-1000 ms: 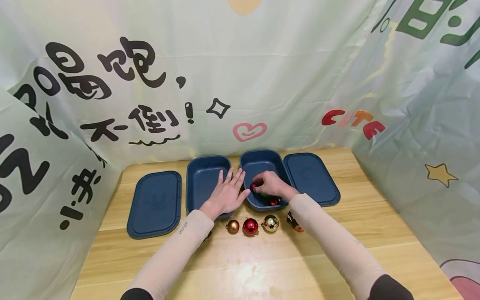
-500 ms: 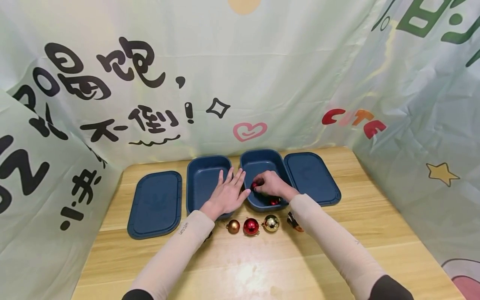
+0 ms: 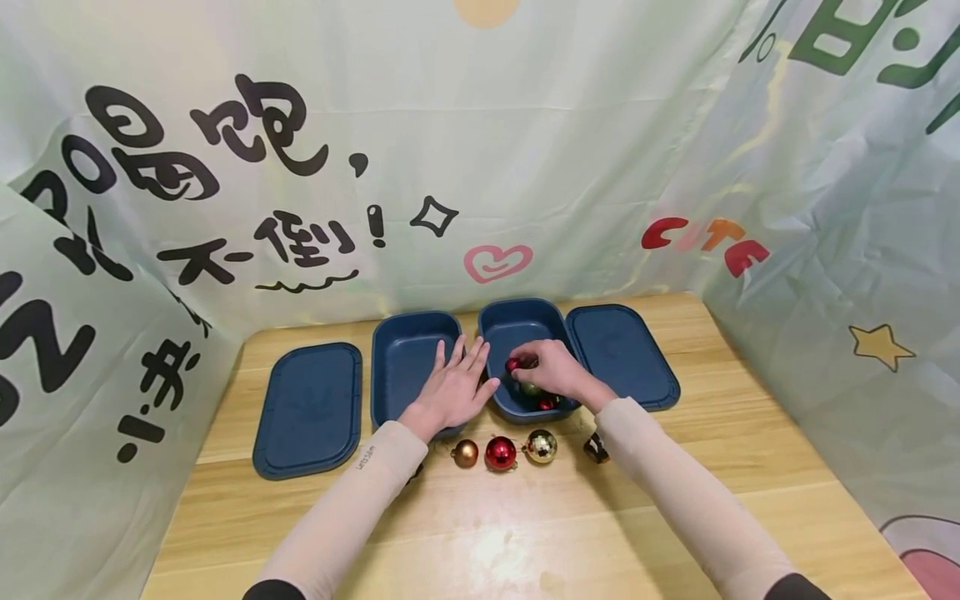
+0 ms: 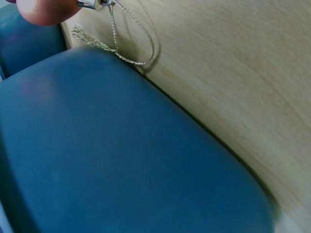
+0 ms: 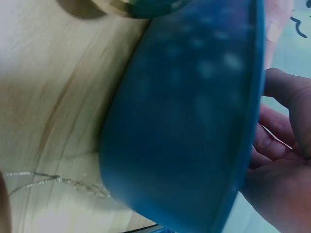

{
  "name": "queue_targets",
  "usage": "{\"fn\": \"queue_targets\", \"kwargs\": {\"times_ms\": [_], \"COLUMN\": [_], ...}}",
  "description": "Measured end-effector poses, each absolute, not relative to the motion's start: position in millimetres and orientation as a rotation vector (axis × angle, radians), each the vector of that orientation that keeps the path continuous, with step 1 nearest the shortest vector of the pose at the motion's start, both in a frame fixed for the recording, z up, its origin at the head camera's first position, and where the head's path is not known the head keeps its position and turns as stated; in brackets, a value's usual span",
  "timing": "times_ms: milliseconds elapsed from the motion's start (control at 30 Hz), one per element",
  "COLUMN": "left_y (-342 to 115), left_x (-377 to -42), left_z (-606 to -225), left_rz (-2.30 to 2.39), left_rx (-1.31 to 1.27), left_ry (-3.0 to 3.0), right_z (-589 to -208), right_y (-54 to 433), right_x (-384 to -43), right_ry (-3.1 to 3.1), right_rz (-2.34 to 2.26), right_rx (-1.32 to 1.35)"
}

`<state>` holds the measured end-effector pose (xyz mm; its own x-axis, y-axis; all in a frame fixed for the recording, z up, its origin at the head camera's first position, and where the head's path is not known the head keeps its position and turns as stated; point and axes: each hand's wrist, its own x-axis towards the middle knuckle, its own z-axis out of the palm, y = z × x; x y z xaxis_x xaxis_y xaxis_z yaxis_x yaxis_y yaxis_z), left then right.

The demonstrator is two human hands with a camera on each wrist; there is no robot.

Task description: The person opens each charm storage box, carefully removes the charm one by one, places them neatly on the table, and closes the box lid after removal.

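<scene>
Much of the right blue box [image 3: 525,333] is covered by the right hand [image 3: 551,371], so only parts of the small baubles inside it are seen: a red bauble [image 3: 513,364] at the fingertips, a green one [image 3: 530,388] and another red one [image 3: 546,404] nearer the front wall. The red bauble appears to be pinched by the curled fingers, though the grip itself is hard to make out. In the right wrist view only the blurred outer wall of this box [image 5: 194,121] and a loose hanging thread on the desk [image 5: 48,97] are shown.

The left hand [image 3: 452,387] is laid flat, fingers straight and spread, on the rim between this box and the left blue box [image 3: 405,358]; nothing is held by it.

The long axis of the right blue box runs away from the person, toward the printed curtain [image 3: 480,150]. A lid [image 3: 622,354] lies just to its right; a second lid [image 3: 309,408] lies beyond the left box. In front of the right box, a copper bauble [image 3: 465,453], a red one [image 3: 500,452] and a gold one [image 3: 541,446] are lined up; a dark ornament [image 3: 597,448] is partly hidden by the right sleeve.
</scene>
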<state>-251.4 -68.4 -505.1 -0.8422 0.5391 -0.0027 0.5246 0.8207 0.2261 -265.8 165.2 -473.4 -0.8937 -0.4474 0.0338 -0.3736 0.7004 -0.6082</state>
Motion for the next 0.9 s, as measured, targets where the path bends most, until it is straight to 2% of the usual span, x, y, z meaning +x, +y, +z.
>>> {"fn": "queue_targets", "kwargs": {"times_ms": [467, 900], "left_y": [-68.2, -68.4], "left_x": [-251.3, -251.3], "left_z": [-505.4, -505.5], "left_rz": [0.347, 0.363], "left_rx": [0.858, 0.864], "left_ry": [2.921, 2.938], "right_z": [-458.0, -451.2], "right_y": [184.6, 180.5], "right_x": [-246.1, -207.0], "right_ry": [2.828, 2.828], "right_rz": [-1.102, -1.152], "right_rx": [-0.642, -0.757]}}
